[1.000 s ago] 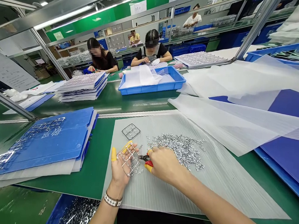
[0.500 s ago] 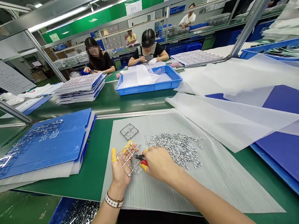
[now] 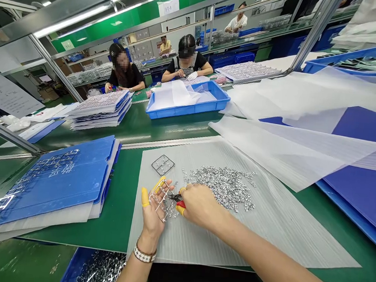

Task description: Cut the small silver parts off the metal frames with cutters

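Observation:
My left hand [image 3: 153, 213], palm up with yellow finger covers, holds a shiny sprue frame [image 3: 160, 199] with small parts on its bars. Closed around red-handled side cutters [image 3: 180, 203] is my right hand [image 3: 199, 204]; the dark jaws sit against the near side of the frame. Whether the jaws are closed on a bar is too small to tell. Beyond my left fingers a second sprue frame [image 3: 163, 165] lies flat on the white foam sheet [image 3: 232, 247]. A heap of small silvery parts [image 3: 220, 184] spreads right of my hands, with several more loose ones beneath the held frame.
Blue boards [image 3: 76, 172] with sprue frames on top lie at left. Below the table edge is a blue bin [image 3: 72, 270] of shiny scraps. A blue tray [image 3: 190, 109] stands ahead, foam sheets [image 3: 297, 144] at right. Co-workers sit across the bench.
The held frame has tilted more edge-on as my left hand turned slightly and shifted a little right. My right hand and the cutters stay nearly in place.

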Demonstrator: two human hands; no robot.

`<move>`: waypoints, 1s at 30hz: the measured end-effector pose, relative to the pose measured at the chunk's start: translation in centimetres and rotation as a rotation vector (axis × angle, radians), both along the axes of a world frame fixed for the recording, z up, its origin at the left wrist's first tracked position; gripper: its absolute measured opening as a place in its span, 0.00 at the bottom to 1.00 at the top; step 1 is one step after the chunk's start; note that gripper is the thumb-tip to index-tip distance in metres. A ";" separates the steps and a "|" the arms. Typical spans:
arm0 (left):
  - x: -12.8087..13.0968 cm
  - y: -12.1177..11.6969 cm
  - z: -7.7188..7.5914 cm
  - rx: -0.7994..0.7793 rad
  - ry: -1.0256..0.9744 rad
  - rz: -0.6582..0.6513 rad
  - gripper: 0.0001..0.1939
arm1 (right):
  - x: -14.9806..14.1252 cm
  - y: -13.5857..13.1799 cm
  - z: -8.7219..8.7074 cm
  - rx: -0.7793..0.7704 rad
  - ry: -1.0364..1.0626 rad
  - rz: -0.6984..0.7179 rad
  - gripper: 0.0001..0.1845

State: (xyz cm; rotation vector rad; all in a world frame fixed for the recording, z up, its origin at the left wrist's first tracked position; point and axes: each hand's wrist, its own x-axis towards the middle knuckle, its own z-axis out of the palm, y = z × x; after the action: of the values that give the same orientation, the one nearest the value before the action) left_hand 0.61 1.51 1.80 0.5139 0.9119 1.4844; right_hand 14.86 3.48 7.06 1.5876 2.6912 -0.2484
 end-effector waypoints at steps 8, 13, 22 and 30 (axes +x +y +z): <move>0.3 -0.5 -0.2 0.071 0.104 -0.001 0.32 | -0.3 0.1 0.3 -0.016 -0.003 0.008 0.14; 0.2 -0.6 -0.4 0.074 0.133 0.008 0.33 | -0.4 0.1 0.7 -0.046 -0.017 0.012 0.13; 0.1 0.0 0.4 0.084 0.042 0.025 0.34 | 0.0 -0.3 0.5 0.041 0.000 0.012 0.14; 0.1 0.8 0.6 0.002 -0.006 0.105 0.33 | -0.6 -1.6 1.1 0.033 0.011 0.056 0.16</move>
State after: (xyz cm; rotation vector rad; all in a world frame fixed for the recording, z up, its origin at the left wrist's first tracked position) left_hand 0.68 2.32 2.39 0.4693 0.9451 1.5804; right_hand 14.29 1.92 8.21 1.5204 2.7577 -0.2146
